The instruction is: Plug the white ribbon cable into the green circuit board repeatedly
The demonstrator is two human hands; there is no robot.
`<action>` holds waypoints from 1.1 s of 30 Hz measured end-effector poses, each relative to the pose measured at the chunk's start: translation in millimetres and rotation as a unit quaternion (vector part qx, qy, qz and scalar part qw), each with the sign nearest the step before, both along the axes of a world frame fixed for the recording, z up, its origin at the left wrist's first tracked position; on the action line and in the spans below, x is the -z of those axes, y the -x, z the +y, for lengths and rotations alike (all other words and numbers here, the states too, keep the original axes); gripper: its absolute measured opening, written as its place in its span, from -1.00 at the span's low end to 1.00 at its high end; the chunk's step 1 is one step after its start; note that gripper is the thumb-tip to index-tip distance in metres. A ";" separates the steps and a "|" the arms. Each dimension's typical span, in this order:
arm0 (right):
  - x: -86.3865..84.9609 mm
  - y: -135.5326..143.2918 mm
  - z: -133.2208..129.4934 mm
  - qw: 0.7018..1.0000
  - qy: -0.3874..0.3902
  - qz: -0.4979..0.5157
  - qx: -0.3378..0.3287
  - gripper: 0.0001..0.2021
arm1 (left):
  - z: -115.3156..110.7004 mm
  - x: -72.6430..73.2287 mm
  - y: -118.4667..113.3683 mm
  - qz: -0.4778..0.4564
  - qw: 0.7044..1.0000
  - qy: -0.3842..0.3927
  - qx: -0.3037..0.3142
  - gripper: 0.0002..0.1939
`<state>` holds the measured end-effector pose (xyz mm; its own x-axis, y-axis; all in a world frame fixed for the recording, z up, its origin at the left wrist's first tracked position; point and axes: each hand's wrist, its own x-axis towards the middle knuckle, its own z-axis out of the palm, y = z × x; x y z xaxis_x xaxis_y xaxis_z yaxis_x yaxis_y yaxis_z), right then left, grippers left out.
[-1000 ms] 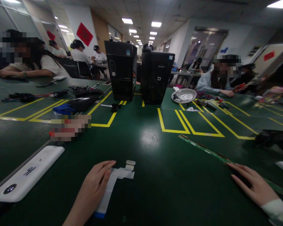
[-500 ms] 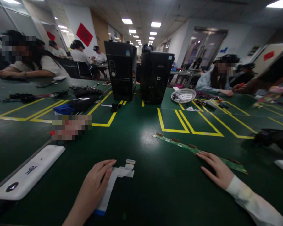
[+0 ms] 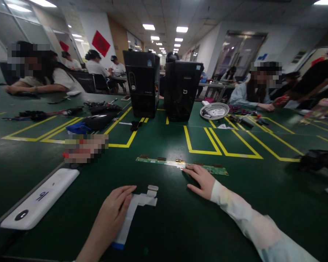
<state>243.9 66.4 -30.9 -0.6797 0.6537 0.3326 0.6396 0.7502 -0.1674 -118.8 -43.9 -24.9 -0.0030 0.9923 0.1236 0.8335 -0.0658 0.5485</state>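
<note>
On the green table (image 3: 164, 225), my left hand (image 3: 113, 207) rests with its fingers stretched out over the edge of a white flat ribbon cable (image 3: 129, 220), which has a connector at its upper end and a blue strip at its lower end. Farther forward lies a long, narrow green circuit board (image 3: 158, 162), roughly crosswise. The fingertips of my right hand (image 3: 202, 180) touch it near its middle; the thumb is apart from the fingers, and the hand is open.
Two black computer towers (image 3: 142, 85) (image 3: 182, 91) stand at the back. A white power bank-like device (image 3: 41, 200) lies left. Cables, a blue and black item (image 3: 90, 123) and a white basket (image 3: 214, 111) are farther off. People sit around.
My right hand has moved left together with the circuit board, which now lies more level across the table. My left hand and the ribbon cable have stayed in place.
</note>
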 end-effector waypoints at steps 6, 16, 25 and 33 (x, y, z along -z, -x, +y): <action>2.1 38.7 -4.6 1.000 0.012 -0.006 -0.026 -0.46 | 2.0 4.1 2.2 0.008 0.999 -0.026 0.018 -0.53; 0.5 27.4 -7.0 0.999 -0.016 -0.009 -0.027 -0.50 | 1.2 3.0 0.0 0.013 1.000 -0.009 0.009 -0.51; 10.8 -29.9 3.8 1.000 -0.011 0.014 0.013 -0.58 | -0.2 -1.8 -1.6 0.029 0.999 -0.019 0.015 -0.55; 8.8 -11.1 -2.7 1.000 -0.017 0.000 0.011 -0.54 | -0.7 0.7 -0.6 0.065 0.991 -0.055 0.102 -0.66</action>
<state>255.0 63.7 -39.7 -0.6646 0.6576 0.3548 0.6565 0.7406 -0.1429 -118.1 -44.6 -25.6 0.2205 0.9508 0.2174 0.8600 -0.2947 0.4166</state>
